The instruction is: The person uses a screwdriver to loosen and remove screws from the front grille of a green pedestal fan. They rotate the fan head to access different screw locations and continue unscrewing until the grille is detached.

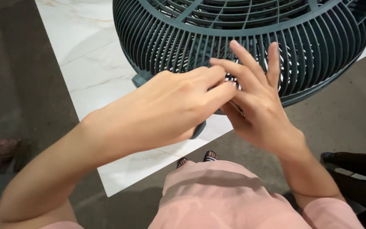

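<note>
The left hand (170,106) curls knuckles-up, fingertips bunched against the right hand (255,101), whose fingers spread upward over the dark green fan grille (318,38).

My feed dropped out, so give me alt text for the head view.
Both hands meet at the rim of a dark teal fan grille: left hand pinching, right hand open-fingered. The grille rests on a white marble slab.

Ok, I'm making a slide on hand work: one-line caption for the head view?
Left hand and right hand meet at the rim of a dark green fan grille on a white marble slab.
</note>
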